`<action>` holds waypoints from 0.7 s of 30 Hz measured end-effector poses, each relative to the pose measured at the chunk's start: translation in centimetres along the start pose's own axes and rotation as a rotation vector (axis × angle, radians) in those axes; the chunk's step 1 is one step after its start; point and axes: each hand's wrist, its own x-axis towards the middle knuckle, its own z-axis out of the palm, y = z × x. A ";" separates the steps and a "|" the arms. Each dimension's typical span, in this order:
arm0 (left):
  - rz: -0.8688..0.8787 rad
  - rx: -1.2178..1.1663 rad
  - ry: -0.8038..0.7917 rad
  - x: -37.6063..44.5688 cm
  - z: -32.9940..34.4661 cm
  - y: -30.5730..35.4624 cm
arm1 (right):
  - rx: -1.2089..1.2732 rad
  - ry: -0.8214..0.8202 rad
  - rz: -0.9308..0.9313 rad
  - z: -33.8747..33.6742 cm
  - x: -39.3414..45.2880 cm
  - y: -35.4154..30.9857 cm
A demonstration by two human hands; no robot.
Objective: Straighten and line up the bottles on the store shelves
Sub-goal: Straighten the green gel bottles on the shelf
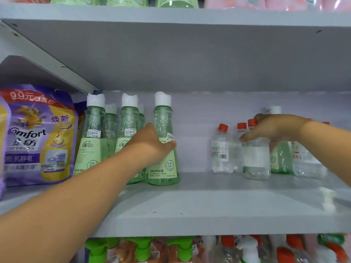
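Left hand grip wraps a green bottle, white cap, pale label, upright on the shelf. Right hand grip holds a clear bottle, red cap, white label.

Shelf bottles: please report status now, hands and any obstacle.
Left hand grips rightmost green bottle. Right hand holds clear red-capped bottle, forward of its row. Bare shelf between groups, nothing blocking.

Bright, even overhead light, soft shadows under the shelf, wide-angle bending and blur toward the edges.
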 end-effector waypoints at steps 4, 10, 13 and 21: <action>-0.009 -0.003 -0.014 0.0 0.0 0.1 | 0.137 -0.085 -0.163 1.3 0.3 -1.5; -0.002 -0.060 -0.049 0.1 0.1 -0.2 | 0.177 -0.102 -0.270 3.2 0.0 -3.7; 0.006 -0.089 -0.045 0.2 0.2 -0.5 | 0.041 -0.131 -0.266 2.9 -0.8 -4.3; -0.027 -0.046 -0.053 -0.6 0.4 -0.7 | -0.109 0.534 0.003 -5.6 2.0 1.4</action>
